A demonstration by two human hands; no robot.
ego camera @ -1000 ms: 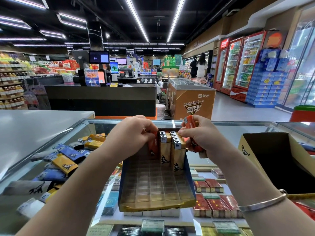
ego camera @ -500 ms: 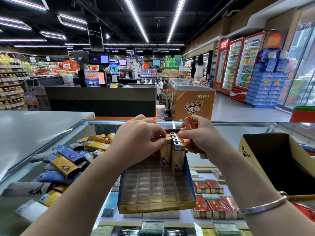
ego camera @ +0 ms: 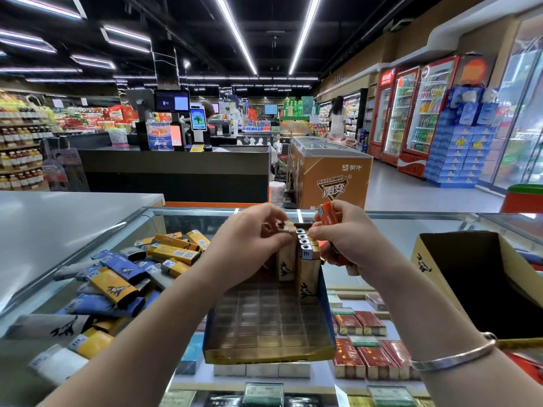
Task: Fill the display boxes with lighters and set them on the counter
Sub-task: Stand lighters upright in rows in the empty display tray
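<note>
Filling is barely begun: the left hand [ego camera: 249, 230] pinches a lighter [ego camera: 283, 227] over the tray [ego camera: 270, 327] on the counter [ego camera: 411, 230], the right hand [ego camera: 340, 236] grips orange spares [ego camera: 327, 214]; next, seat it upright beside the standing row [ego camera: 305, 245].

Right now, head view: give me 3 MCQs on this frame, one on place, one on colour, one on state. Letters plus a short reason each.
1. Where does the pile of loose lighters lie relative to the display box?
A. to its left
B. to its right
C. inside it

2. What colour is the lighter at the top of the right hand?
A. green
B. orange
C. white

3. How full is the display box?
A. every slot filled
B. no lighters in it
C. only the far rows filled

Answers:
1. A: the pile lies on the glass counter left of the box.
2. B: an orange body shows above the fingers.
3. C: standing lighters fill the far end by the left hand, while the near slots are bare.
</note>
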